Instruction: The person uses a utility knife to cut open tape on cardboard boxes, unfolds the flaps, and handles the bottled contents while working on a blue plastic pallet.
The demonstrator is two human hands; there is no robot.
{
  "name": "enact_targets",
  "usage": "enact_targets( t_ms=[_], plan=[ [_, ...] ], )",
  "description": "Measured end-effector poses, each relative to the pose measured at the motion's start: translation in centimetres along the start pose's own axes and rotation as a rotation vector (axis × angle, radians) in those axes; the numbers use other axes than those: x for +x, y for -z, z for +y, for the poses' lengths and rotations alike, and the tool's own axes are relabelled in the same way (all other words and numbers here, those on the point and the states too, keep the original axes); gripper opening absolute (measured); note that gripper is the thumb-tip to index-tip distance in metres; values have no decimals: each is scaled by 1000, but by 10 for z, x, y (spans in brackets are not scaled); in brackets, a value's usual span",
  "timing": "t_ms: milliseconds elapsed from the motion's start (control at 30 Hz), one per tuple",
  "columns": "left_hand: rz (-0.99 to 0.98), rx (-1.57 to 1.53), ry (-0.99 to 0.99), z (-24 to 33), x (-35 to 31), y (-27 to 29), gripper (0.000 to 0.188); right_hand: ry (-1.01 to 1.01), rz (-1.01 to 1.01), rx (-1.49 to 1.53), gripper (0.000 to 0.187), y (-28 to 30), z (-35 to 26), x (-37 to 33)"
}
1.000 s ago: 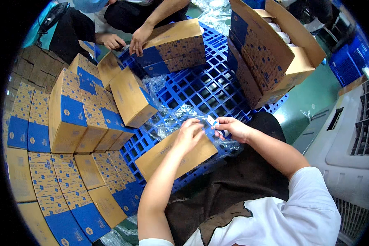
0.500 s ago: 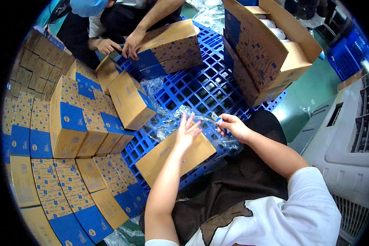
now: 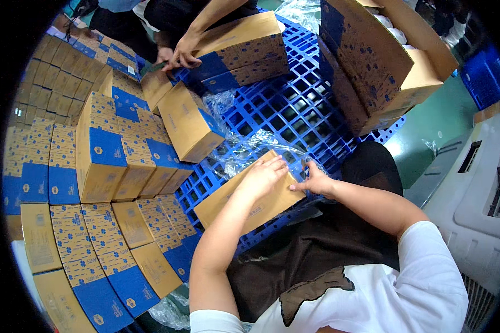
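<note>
A plain brown carton point(image 3: 230, 200) lies at a slant in front of my knees, on the blue plastic pallet point(image 3: 294, 114). My left hand point(image 3: 268, 176) rests flat on its upper face, fingers stretched toward the far right corner. At the carton's right end is my right hand point(image 3: 316, 182), its thumb touching the edge and its fingers bent. A small blue cutter point(image 3: 304, 166) shows partly at those fingers; its blade is hard to make out. Crumpled clear plastic film point(image 3: 255, 145) lies behind the carton and around its right end.
Stacked brown-and-blue cartons point(image 3: 103, 161) line the left side. A tilted carton point(image 3: 189, 125) leans beside them. Across the pallet, a co-worker's hands point(image 3: 178, 55) touch another carton point(image 3: 241, 53). An opened large box point(image 3: 366, 66) stands at the back right, near a white appliance point(image 3: 466, 194).
My left hand has come down from above the carton onto its face. My right hand has moved to the carton's right end. The carton has turned slightly, and the whole view has shifted.
</note>
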State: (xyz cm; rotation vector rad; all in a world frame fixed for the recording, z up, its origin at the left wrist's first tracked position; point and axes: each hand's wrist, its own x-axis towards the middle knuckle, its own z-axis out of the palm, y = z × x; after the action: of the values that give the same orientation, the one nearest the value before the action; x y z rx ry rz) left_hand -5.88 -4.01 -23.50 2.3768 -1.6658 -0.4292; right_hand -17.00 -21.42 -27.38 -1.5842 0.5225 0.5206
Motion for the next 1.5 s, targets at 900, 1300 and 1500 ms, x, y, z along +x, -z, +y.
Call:
enact_targets(
  t_ms=[900, 1300, 1500],
  plan=[
    [-252, 51, -115, -8, 20, 34, 42, -66, -64, -19, 104, -14, 3, 18],
    [-85, -187, 1045, -52, -150, 19, 53, -143, -135, 33, 85, -18, -13, 10],
    [238, 619, 762, -8, -108, 51, 51, 218, 42, -177, 83, -5, 7, 30]
  ],
)
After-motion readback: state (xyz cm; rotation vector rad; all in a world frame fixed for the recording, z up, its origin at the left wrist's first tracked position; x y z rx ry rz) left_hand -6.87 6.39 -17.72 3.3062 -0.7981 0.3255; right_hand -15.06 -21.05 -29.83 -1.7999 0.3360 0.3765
